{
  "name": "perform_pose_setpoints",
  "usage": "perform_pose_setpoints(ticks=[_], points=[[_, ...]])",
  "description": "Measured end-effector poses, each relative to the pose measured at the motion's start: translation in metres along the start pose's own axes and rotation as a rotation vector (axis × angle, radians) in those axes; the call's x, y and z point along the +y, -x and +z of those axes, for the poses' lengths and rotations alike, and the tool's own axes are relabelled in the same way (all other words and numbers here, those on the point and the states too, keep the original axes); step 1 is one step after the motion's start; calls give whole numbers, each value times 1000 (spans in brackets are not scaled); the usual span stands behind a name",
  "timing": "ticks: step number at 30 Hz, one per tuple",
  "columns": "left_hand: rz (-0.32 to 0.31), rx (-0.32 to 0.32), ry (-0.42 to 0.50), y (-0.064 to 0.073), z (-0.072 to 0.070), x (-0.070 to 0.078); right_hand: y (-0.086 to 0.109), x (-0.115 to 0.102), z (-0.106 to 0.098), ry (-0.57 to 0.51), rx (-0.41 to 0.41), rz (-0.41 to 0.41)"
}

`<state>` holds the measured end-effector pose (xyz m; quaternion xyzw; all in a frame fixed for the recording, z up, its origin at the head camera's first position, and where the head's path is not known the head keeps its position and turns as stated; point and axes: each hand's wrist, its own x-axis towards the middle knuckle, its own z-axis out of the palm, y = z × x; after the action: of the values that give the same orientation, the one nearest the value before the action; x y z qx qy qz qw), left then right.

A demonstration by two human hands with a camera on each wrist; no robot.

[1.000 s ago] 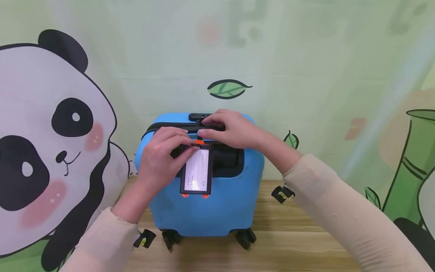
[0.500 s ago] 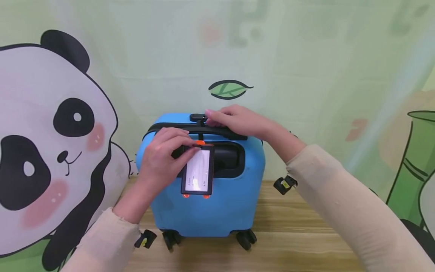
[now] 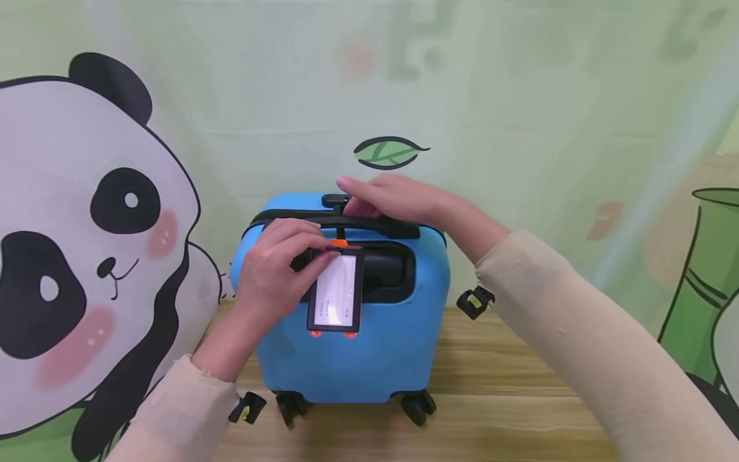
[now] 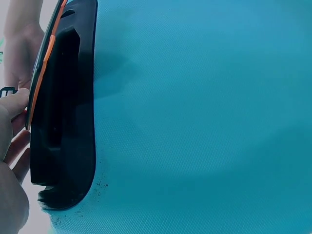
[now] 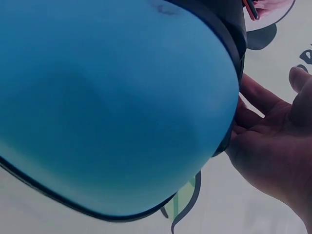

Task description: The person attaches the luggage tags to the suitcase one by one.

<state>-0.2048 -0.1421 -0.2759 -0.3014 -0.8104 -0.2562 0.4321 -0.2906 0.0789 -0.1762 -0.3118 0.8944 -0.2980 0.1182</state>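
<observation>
A blue suitcase [image 3: 346, 366] stands upright, with a black carry handle [image 3: 381, 224] across its top. From the handle a luggage tag [image 3: 337, 289] with a black frame, orange trim and white insert hangs by a short black strap [image 3: 340, 232]. My left hand [image 3: 274, 266] pinches the tag's upper edge between thumb and fingers. Seen edge-on in the left wrist view, the tag's orange trim [image 4: 45, 63] stands in front of the black recess. My right hand [image 3: 398, 196] reaches behind the handle near the strap, thumb raised; its fingertips are partly hidden.
The telescoping pull handle's top [image 3: 333, 200] lies behind the carry handle. Black caster wheels [image 3: 417, 407] rest on a wood-grain surface [image 3: 508, 385]. Close behind the suitcase hangs a pale green backdrop [image 3: 277, 77] printed with a panda [image 3: 115, 256].
My right hand has moved from the handle's front, by the strap, up and over to behind it, and its thumb has lifted. The left hand still pinches the tag in the same place.
</observation>
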Motion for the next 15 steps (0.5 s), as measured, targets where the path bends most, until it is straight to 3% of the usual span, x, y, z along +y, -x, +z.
perform_pose_setpoints(ticks=[8, 15], points=[[13, 0, 1, 0, 2, 0, -6, -8, 4, -21, -23, 29], [10, 3, 22, -1, 1, -1, -11, -5, 8, -93, 7, -19]])
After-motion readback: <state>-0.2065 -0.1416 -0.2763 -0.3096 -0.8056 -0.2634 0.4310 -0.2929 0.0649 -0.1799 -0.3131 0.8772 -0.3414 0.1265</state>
